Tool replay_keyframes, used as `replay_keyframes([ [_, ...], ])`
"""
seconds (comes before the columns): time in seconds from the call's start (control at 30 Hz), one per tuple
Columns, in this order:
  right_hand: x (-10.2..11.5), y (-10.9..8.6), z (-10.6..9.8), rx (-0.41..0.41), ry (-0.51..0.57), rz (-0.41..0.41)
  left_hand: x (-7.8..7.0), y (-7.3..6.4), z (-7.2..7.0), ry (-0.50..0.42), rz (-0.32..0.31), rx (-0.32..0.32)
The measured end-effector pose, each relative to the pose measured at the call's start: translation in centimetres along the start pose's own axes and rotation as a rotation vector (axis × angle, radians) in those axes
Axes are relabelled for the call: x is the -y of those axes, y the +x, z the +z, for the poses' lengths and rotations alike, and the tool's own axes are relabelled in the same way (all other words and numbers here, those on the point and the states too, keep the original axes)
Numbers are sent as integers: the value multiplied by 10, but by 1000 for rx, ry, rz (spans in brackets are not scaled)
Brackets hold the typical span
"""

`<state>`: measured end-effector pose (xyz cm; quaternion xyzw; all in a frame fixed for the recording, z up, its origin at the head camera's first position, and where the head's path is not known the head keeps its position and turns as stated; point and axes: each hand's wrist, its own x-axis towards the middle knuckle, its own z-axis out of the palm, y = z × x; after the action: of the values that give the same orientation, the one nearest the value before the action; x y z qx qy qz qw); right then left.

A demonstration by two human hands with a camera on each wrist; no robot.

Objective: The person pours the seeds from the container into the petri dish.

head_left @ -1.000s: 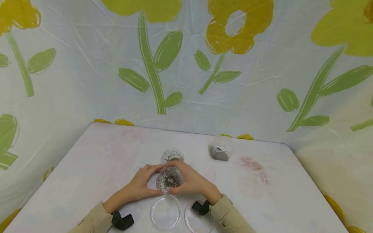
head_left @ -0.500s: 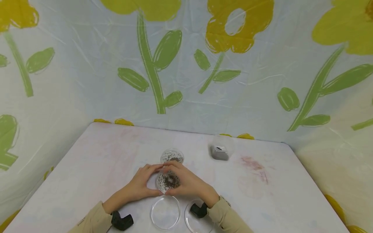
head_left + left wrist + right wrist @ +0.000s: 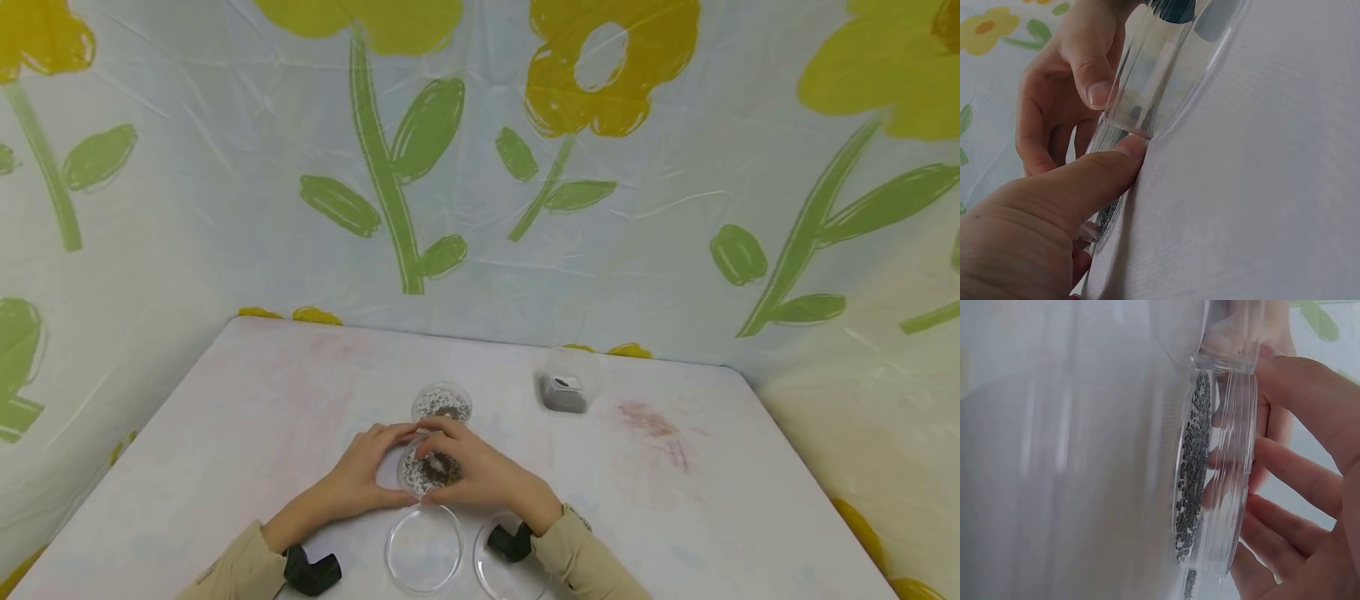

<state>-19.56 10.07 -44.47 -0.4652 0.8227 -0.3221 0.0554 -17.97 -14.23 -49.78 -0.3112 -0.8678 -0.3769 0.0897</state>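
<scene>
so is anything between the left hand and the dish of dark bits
Nothing visible: the left hand has its thumb against the dish. The clear round piece lies on the near side, not between them.

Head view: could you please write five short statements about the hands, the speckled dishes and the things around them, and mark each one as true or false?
1. The left hand and the right hand are on opposite sides of the nearer speckled dish. True.
2. The farther speckled dish lies between the nearer one and the person. False: the farther speckled dish lies beyond the nearer one.
3. Two clear round pieces lie closer to the person than both speckled dishes. True.
4. The grey container stands left of both speckled dishes. False: the grey container stands to their right.
5. The sleeves are black. False: the sleeves are beige.
</scene>
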Motion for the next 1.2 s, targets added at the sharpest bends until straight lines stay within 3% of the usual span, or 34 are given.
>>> replay_keyframes([
  [0.43,6,-2,-3,52,14,48,-2,-1,-1,-81,-32,12],
  [0.67,9,-3,-8,53,15,35,-1,-1,-6,-160,-40,59],
  [0.97,9,-2,-22,-5,39,19,3,1,-18,-287,-96,162],
  [1.2,9,-9,-47,-145,83,-5,4,-5,-25,-298,-121,153],
])
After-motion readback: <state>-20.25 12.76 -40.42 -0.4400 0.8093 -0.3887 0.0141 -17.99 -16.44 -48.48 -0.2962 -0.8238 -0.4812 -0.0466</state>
